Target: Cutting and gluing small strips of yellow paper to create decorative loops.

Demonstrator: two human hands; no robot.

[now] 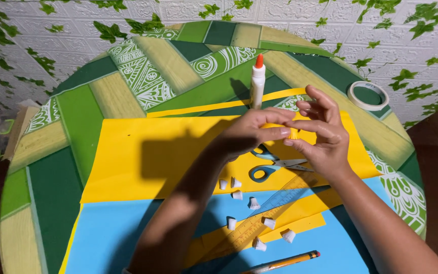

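Note:
My left hand (pixel 252 133) and my right hand (pixel 320 134) meet above a large yellow paper sheet (pixel 143 157). Both pinch a small yellow paper piece (pixel 293 133) between their fingertips. Blue-handled scissors (pixel 272 167) lie on the yellow sheet just below the hands. Several small white rolled paper pieces (pixel 252 204) are scattered on the blue paper sheet (pixel 117 233) nearer to me. A clear ruler (pixel 264 215) rests diagonally over a yellow paper strip (pixel 300 223).
A white glue bottle with an orange cap (pixel 257 81) stands upright behind the hands. A roll of tape (pixel 367 95) lies at the table's far right. A pencil (pixel 285 262) sits near the front edge. The round table (pixel 87 101) has a green patterned cover.

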